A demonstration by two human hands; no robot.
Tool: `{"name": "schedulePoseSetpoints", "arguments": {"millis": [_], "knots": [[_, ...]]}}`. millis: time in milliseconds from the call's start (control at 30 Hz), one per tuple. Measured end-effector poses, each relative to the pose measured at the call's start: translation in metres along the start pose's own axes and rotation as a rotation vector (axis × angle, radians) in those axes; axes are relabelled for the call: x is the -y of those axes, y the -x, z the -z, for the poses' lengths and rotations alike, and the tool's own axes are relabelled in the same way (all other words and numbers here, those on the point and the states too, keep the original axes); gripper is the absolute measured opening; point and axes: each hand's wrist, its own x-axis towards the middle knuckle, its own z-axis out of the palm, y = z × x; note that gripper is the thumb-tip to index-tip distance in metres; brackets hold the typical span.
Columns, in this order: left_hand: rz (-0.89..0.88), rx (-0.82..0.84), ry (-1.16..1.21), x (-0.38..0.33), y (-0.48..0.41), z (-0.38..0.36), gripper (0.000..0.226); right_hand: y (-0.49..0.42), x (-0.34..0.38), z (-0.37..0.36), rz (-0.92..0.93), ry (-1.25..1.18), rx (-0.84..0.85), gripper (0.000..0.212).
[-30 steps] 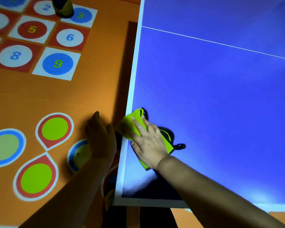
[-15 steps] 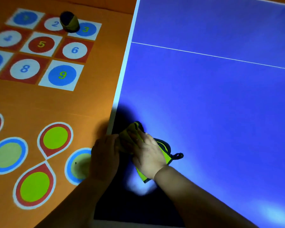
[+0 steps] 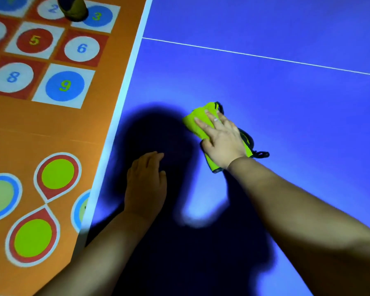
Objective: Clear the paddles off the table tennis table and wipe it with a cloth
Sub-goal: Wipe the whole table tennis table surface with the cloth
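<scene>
no paddles in view on the table; clearing judged done. wiping is under way: the right hand presses the green cloth flat, fingers straight, near the table's left edge. the left hand lies flat on the top, holding nothing, apart from the right. most of the visible top is probably left to wipe. no obstruction seen; a dark object stands on the floor alongside.

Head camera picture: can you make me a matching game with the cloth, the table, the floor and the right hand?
Things:
1. cloth
2. table
3. floor
4. right hand

Matches:
A. orange
B. presses flat on the cloth
C. lime green
D. blue

Pairs: 1-C, 2-D, 3-A, 4-B
</scene>
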Motion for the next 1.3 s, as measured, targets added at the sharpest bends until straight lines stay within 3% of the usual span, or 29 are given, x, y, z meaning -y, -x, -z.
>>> {"name": "schedulePoseSetpoints", "arguments": {"millis": [233,400,600,967,1300], "knots": [[-0.03,0.039,-0.017,-0.014,-0.003,-0.011,0.048,0.002,-0.05,0.012,-0.19,-0.072,-0.03,0.066],[-0.041,0.053,-0.011,-0.002,0.014,-0.002,0.048,0.035,-0.031,0.01,-0.377,-0.097,-0.012,0.065],[-0.041,0.04,-0.01,0.036,0.047,0.029,0.049,0.085,0.021,-0.001,-0.471,-0.088,0.0,0.062],[-0.039,0.011,-0.104,0.149,0.156,0.094,0.043,0.151,0.159,-0.027,-0.451,-0.055,0.068,0.066],[-0.139,-0.178,-0.138,0.205,0.227,0.132,0.042,0.181,0.279,-0.06,-0.102,0.072,0.138,0.061]]}}
